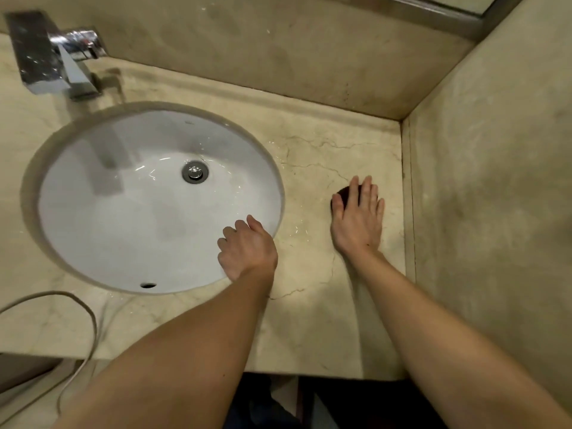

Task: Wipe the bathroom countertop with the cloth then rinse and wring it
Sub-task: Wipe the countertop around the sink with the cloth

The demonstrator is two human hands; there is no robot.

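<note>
A small dark cloth lies on the beige marble countertop, right of the sink. My right hand presses flat on it with fingers spread, so most of the cloth is hidden. My left hand rests on the right rim of the white round sink, its fingers curled over the edge and holding nothing. Wet streaks shine on the counter between the sink and the cloth.
A chrome faucet stands at the back left. The sink drain sits mid-basin. A white cable loops over the counter's front left edge. Stone walls close the counter at the back and right.
</note>
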